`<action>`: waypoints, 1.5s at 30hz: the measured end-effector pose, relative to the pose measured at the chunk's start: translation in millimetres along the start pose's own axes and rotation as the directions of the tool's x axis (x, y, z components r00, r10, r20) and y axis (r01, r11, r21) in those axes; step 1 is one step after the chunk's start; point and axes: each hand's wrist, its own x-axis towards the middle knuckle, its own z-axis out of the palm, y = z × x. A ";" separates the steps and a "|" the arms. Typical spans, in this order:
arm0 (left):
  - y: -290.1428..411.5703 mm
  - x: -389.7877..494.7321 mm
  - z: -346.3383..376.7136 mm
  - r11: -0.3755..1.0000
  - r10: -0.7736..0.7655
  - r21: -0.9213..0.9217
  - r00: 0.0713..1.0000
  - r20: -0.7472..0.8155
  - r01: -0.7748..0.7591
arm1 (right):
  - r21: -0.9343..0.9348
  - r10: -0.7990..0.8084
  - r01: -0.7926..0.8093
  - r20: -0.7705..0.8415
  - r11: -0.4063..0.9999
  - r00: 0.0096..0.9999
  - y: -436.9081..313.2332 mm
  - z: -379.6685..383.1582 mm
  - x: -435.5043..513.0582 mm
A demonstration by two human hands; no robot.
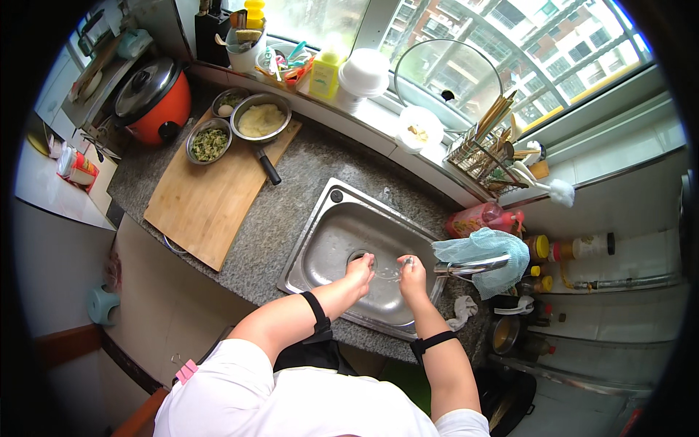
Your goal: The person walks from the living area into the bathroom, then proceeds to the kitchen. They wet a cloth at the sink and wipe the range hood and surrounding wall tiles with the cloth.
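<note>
Both my hands are over the stainless steel sink, apart from each other. My left hand is near the drain, its fingers bent; nothing can be made out in it. My right hand is just left of the chrome faucet, fingers curled, with a small shiny spot at the fingertips that is too small to identify. Water splashes show between the hands. A light blue mesh cloth hangs over the faucet. A white rag lies beside the sink, near my right forearm.
Left of the sink, a wooden cutting board bears metal bowls of chopped greens and pale mash, beside a black-handled tool. An orange rice cooker stands behind. A pink pump bottle and wire utensil rack stand beyond the sink.
</note>
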 end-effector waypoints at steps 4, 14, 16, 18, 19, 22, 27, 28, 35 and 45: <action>-4.3 5.9 -7.3 0.973 0.027 0.228 0.999 0.040 -0.036 | -0.064 -0.096 0.093 -0.046 0.994 0.994 17.7 2.3 9.2; -30.2 -0.3 26.2 0.984 -0.152 -0.031 0.916 0.372 0.176 | 0.064 -0.113 0.120 -0.106 0.991 0.988 68.6 8.9 13.5; -29.6 2.7 29.7 0.989 -0.142 0.094 0.933 0.331 0.117 | 0.181 0.037 0.006 -0.232 0.983 0.972 74.9 -12.5 19.7; -28.1 5.0 33.1 0.988 -0.122 0.123 0.951 0.284 0.090 | 0.415 0.321 -0.160 -0.354 0.896 0.879 75.0 -47.7 27.5; -27.2 5.7 35.5 0.986 -0.105 0.157 0.949 0.296 0.060 | 0.482 0.391 -0.155 -0.440 0.862 0.808 72.1 -64.0 35.7; -24.4 5.5 42.7 0.964 -0.091 0.263 0.965 0.246 0.024 | 0.588 0.605 -0.283 -0.468 0.757 0.645 62.7 -113.7 46.5; -22.1 13.2 46.6 0.846 0.034 0.512 0.973 0.227 -0.149 | 0.615 0.701 -0.383 -0.430 0.689 0.569 60.2 -120.7 33.1; -22.7 16.9 45.4 0.828 0.054 0.534 0.971 0.231 -0.173 | 0.617 0.668 -0.336 -0.447 0.712 0.595 62.5 -108.4 29.0; -21.6 29.1 22.9 0.707 0.072 0.665 0.959 0.273 -0.242 | 0.223 0.283 -0.256 -0.100 0.941 0.954 80.9 29.2 35.9; 6.5 44.1 -5.4 0.985 0.071 0.151 0.995 0.068 -0.081 | 0.614 0.353 -0.254 -0.044 0.748 0.935 12.6 29.0 16.6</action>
